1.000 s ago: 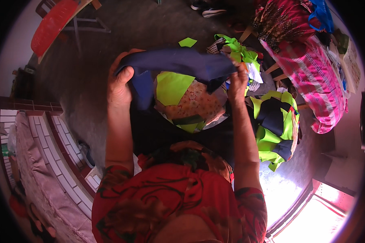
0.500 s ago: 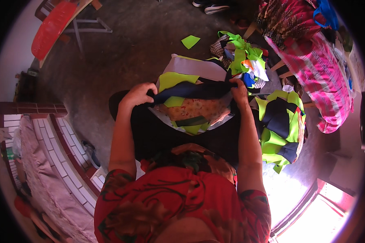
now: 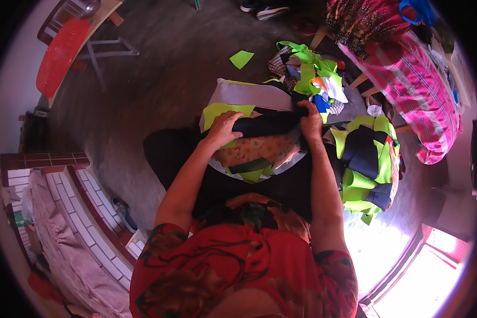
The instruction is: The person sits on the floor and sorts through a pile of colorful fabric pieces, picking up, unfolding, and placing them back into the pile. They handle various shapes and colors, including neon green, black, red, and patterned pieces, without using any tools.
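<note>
A dark navy piece of cloth (image 3: 267, 123) stretches between my hands over my lap. My left hand (image 3: 223, 130) is closed on its left end, over a lime-green scrap (image 3: 214, 112). At the other end, my right hand (image 3: 311, 122) pinches the cloth near its upper corner. Beneath lies a heap of fabric pieces, with a pale grey piece (image 3: 254, 95) on the far side and a floral, peach-coloured surface (image 3: 257, 150) nearer me. More green and dark scraps (image 3: 249, 174) lie at the near edge. Part of the heap is hidden by the navy cloth.
To the right stands a pile of lime and navy pieces (image 3: 363, 159). Beyond it is a heap of mixed scraps (image 3: 315, 77). One green scrap (image 3: 241, 59) lies on the floor. A pink plaid cloth (image 3: 416, 100) drapes at far right; a red tray-like object (image 3: 63, 55) is at far left.
My left hand has moved right, toward my right hand, so the navy cloth between them is shorter. The right hand stays at its end. The whole view has shifted slightly.
</note>
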`<state>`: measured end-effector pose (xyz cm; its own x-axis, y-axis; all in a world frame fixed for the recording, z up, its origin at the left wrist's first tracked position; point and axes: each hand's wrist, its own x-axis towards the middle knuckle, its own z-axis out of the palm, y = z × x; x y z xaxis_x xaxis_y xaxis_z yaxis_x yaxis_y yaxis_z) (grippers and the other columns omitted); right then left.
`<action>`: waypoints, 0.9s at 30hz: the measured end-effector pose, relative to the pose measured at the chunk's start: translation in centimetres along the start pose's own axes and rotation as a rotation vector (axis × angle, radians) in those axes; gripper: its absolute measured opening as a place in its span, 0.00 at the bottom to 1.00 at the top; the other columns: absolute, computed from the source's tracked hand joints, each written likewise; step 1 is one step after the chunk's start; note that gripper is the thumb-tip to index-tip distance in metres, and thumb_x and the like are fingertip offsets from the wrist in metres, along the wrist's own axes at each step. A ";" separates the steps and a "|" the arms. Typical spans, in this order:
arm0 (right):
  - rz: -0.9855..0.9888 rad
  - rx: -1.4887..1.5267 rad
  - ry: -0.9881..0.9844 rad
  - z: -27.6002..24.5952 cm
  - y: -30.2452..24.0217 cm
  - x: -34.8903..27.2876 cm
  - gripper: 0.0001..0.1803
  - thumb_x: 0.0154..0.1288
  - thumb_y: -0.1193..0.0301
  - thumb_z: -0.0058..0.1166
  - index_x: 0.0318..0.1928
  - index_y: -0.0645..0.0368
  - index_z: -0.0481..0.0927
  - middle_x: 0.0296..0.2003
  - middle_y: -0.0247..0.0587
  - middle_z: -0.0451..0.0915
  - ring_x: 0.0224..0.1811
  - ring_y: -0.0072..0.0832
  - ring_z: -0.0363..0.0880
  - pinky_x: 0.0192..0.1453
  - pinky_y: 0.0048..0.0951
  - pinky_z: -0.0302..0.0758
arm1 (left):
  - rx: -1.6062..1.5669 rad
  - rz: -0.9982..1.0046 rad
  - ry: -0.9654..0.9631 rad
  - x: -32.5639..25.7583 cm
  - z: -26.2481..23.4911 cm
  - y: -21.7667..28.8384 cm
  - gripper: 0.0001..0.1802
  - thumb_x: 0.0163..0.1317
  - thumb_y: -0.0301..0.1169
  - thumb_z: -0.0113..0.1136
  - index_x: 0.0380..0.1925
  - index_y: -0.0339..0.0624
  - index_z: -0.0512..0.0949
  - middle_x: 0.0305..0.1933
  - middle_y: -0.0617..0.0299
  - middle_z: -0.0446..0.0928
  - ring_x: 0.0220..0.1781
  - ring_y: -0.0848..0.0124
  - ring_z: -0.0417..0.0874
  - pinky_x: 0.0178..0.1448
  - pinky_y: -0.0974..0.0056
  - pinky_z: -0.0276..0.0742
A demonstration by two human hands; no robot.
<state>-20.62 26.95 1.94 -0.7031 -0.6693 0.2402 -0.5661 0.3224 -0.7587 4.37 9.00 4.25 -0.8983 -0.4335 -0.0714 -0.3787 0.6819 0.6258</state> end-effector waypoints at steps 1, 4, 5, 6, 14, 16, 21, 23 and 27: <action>-0.020 -0.002 -0.004 0.1 0.0 0.0 0.28 0.39 0.89 0.41 0.44 0.56 0.77 0.48 0.45 0.78 0.56 0.43 0.75 0.63 0.34 0.68 | 0.019 0.018 -0.014 0.4 0.1 0.0 0.32 0.46 0.30 0.71 0.54 0.43 0.72 0.53 0.52 0.75 0.56 0.53 0.75 0.61 0.56 0.70; -0.054 -0.025 0.013 -0.1 -0.9 0.0 0.30 0.38 0.91 0.39 0.44 0.57 0.77 0.49 0.47 0.77 0.58 0.44 0.74 0.63 0.35 0.68 | 0.027 0.033 -0.040 0.8 0.4 0.2 0.28 0.49 0.33 0.70 0.52 0.43 0.75 0.51 0.53 0.75 0.54 0.53 0.75 0.59 0.55 0.71; -0.077 -0.036 0.031 -0.1 -0.9 0.1 0.30 0.38 0.91 0.39 0.44 0.57 0.77 0.49 0.47 0.77 0.58 0.45 0.73 0.64 0.36 0.68 | 0.005 0.029 -0.034 1.1 0.7 -0.1 0.26 0.50 0.34 0.69 0.51 0.44 0.75 0.50 0.54 0.75 0.53 0.53 0.76 0.58 0.55 0.71; -0.075 -0.054 0.035 0.0 -1.0 0.0 0.29 0.40 0.91 0.39 0.44 0.56 0.77 0.51 0.47 0.77 0.58 0.45 0.73 0.63 0.36 0.69 | -0.017 0.026 -0.027 1.4 0.9 -0.5 0.25 0.50 0.34 0.69 0.50 0.44 0.76 0.49 0.54 0.75 0.53 0.54 0.76 0.57 0.54 0.71; -0.090 -0.151 0.060 -0.2 -1.8 0.0 0.28 0.43 0.92 0.38 0.44 0.57 0.76 0.52 0.48 0.77 0.58 0.45 0.73 0.63 0.37 0.70 | 0.092 -0.075 -0.089 2.7 2.3 -1.6 0.18 0.45 0.32 0.71 0.39 0.47 0.79 0.41 0.56 0.74 0.48 0.57 0.77 0.49 0.54 0.73; -0.157 -0.180 0.108 -0.4 -1.7 0.2 0.26 0.46 0.90 0.40 0.43 0.54 0.77 0.51 0.45 0.78 0.56 0.45 0.75 0.59 0.38 0.72 | 0.042 -0.077 -0.099 2.8 1.8 -1.7 0.17 0.42 0.30 0.72 0.34 0.44 0.78 0.38 0.56 0.74 0.45 0.57 0.78 0.46 0.55 0.74; -0.092 -0.204 0.131 -1.3 -1.8 0.7 0.19 0.48 0.85 0.47 0.40 0.53 0.77 0.42 0.43 0.79 0.47 0.45 0.77 0.51 0.41 0.73 | -0.148 -0.075 -0.105 2.1 -2.4 -0.6 0.18 0.40 0.32 0.72 0.30 0.39 0.76 0.32 0.54 0.77 0.37 0.58 0.80 0.41 0.58 0.73; -0.084 -0.213 0.196 -1.4 -1.9 0.6 0.17 0.47 0.84 0.51 0.39 0.54 0.77 0.38 0.43 0.79 0.44 0.45 0.77 0.48 0.42 0.73 | -0.183 -0.176 -0.103 1.4 -4.4 0.5 0.18 0.40 0.35 0.73 0.28 0.37 0.77 0.28 0.51 0.78 0.33 0.59 0.80 0.39 0.58 0.73; -0.093 -0.115 0.228 -1.8 -1.7 0.8 0.14 0.49 0.80 0.56 0.38 0.53 0.78 0.36 0.42 0.80 0.42 0.45 0.78 0.46 0.40 0.74 | -0.200 -0.161 -0.016 0.6 -6.7 0.3 0.17 0.40 0.33 0.73 0.25 0.36 0.74 0.24 0.55 0.76 0.29 0.64 0.77 0.35 0.59 0.71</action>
<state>-21.00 27.13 4.48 -0.7171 -0.5357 0.4458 -0.6689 0.3493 -0.6562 5.17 5.00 9.58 -0.8340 -0.5166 -0.1938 -0.4671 0.4742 0.7463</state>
